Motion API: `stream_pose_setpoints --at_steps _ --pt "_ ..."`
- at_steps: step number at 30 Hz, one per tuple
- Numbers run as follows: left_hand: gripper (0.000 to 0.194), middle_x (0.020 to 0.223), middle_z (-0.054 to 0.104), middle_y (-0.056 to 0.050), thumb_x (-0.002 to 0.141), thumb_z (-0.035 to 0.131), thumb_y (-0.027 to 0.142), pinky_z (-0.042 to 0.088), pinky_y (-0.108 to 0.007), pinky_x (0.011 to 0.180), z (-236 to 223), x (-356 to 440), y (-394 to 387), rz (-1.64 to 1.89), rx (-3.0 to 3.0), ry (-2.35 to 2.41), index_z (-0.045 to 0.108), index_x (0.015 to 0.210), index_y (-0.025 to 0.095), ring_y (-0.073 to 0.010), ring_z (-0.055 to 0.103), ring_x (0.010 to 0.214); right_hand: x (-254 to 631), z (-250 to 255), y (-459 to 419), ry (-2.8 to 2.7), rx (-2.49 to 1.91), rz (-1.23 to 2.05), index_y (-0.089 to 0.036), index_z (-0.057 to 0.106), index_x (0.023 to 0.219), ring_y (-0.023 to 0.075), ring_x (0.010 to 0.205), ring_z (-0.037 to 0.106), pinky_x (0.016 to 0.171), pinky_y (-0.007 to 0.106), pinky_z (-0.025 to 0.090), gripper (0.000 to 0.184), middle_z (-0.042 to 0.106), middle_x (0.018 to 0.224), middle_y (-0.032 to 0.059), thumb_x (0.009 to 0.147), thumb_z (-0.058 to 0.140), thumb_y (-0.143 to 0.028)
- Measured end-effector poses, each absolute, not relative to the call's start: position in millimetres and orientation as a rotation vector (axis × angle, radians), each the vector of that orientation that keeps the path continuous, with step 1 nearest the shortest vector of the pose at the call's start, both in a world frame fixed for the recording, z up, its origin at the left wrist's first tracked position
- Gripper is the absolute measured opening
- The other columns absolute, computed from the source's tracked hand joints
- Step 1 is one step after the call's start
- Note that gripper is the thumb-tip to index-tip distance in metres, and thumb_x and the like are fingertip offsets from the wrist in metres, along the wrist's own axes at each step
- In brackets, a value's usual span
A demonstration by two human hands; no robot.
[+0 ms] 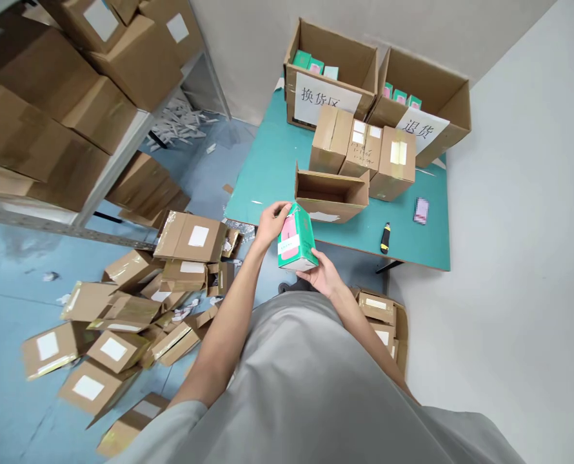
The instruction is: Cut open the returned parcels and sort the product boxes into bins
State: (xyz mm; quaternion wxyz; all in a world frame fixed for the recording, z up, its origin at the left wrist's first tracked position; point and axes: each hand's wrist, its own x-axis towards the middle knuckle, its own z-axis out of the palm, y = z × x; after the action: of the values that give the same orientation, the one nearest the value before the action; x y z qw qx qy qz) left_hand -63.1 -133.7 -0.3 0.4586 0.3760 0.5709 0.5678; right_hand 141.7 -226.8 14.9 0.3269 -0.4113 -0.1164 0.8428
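Observation:
Between my two hands I hold a green and pink product box (296, 240) with a white label band across it, in front of the table's near edge. My left hand (272, 225) grips its upper left corner. Fingers of my right hand (323, 272) close round its lower right corner. Just beyond the product box, an open cardboard box (333, 205) stands on the green table (262, 167); the visible part of its inside shows no contents.
Two large open cartons (333, 45) with Chinese signs hold several green boxes at the back. Closed cardboard boxes (396, 167) stand before them. A utility knife (385, 238) and a blurred phone-like object (421, 211) lie at right. Discarded cartons (115, 348) litter the left floor beside a loaded shelf (117, 151).

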Motion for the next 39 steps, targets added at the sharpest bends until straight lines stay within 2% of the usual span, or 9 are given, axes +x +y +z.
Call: stream_pose_setpoints --at_steps 6,11,16,23,27,30,34,37,39 --pt "0.038 0.109 0.081 -0.008 0.092 0.084 0.054 0.056 -0.034 0.101 -18 -53 -139 1.303 0.877 1.457 0.077 0.107 0.020 -0.0230 0.071 0.100 157 25 -224 -0.040 -1.100 2.235 -0.020 0.076 0.111 0.0202 0.083 0.083 0.064 0.028 0.074 0.015 0.088 0.095 0.0041 0.103 0.073 -0.032" --pt "0.075 0.157 0.069 -0.014 0.089 0.089 0.061 0.051 -0.040 0.121 3 -36 -152 1.305 0.789 1.290 0.067 0.149 0.022 -0.0304 0.065 0.143 165 29 -206 -0.021 -1.019 2.194 -0.019 0.074 0.116 0.0216 0.084 0.083 0.067 0.031 0.074 0.014 0.088 0.099 0.0058 0.107 0.068 -0.029" --pt "0.099 0.164 0.067 -0.011 0.086 0.091 0.071 0.060 -0.048 0.115 33 -13 -162 1.070 0.570 0.972 0.055 0.169 0.034 -0.0369 0.070 0.141 175 25 -167 -0.082 -0.931 2.148 -0.019 0.075 0.123 0.0240 0.095 0.085 0.072 0.032 0.074 0.022 0.089 0.107 0.0086 0.107 0.067 -0.031" --pt "0.119 0.159 0.070 -0.017 0.082 0.098 0.064 0.064 -0.044 0.106 57 -8 -100 0.991 0.673 0.973 0.039 0.181 0.033 -0.0382 0.074 0.136 204 28 -102 -0.480 -0.954 2.006 -0.027 0.074 0.144 0.0243 0.099 0.085 0.073 0.034 0.075 0.051 0.086 0.128 0.0082 0.098 0.086 -0.044" --pt "0.122 0.164 0.066 -0.019 0.083 0.097 0.065 0.067 -0.039 0.095 71 -5 -44 0.914 0.806 1.091 0.035 0.182 0.032 -0.0390 0.074 0.135 217 44 -58 -0.778 -1.059 1.900 -0.038 0.060 0.166 0.0225 0.106 0.084 0.073 0.030 0.074 0.078 0.078 0.147 0.0068 0.096 0.090 -0.054" --pt "0.123 0.167 0.063 -0.019 0.082 0.097 0.066 0.070 -0.043 0.094 76 3 -9 0.873 0.828 1.115 0.034 0.182 0.032 -0.0387 0.076 0.132 223 49 -25 -0.899 -1.119 1.865 -0.041 0.052 0.173 0.0219 0.103 0.084 0.074 0.029 0.073 0.090 0.078 0.149 0.0067 0.094 0.091 -0.056" --pt "0.122 0.174 0.057 -0.017 0.083 0.096 0.066 0.072 -0.052 0.097 63 22 24 0.840 0.803 1.135 0.033 0.182 0.032 -0.0407 0.074 0.136 235 40 12 -0.917 -1.085 1.809 -0.040 0.050 0.175 0.0273 0.112 0.084 0.091 0.043 0.075 0.096 0.070 0.162 0.0071 0.091 0.093 -0.059" --pt "0.122 0.172 0.058 -0.018 0.082 0.096 0.067 0.068 -0.054 0.109 41 40 43 0.875 0.805 1.148 0.037 0.181 0.029 -0.0428 0.069 0.145 249 28 33 -0.859 -1.064 1.756 -0.040 0.052 0.174 0.0319 0.122 0.081 0.106 0.052 0.071 0.099 0.055 0.177 0.0059 0.087 0.096 -0.059" --pt "0.120 0.172 0.059 -0.018 0.083 0.095 0.068 0.063 -0.056 0.117 28 52 56 0.897 0.813 1.156 0.038 0.181 0.027 -0.0431 0.065 0.150 259 22 46 -0.827 -1.071 1.738 -0.038 0.054 0.173 0.0340 0.127 0.080 0.113 0.055 0.067 0.101 0.056 0.176 0.0060 0.085 0.098 -0.060"
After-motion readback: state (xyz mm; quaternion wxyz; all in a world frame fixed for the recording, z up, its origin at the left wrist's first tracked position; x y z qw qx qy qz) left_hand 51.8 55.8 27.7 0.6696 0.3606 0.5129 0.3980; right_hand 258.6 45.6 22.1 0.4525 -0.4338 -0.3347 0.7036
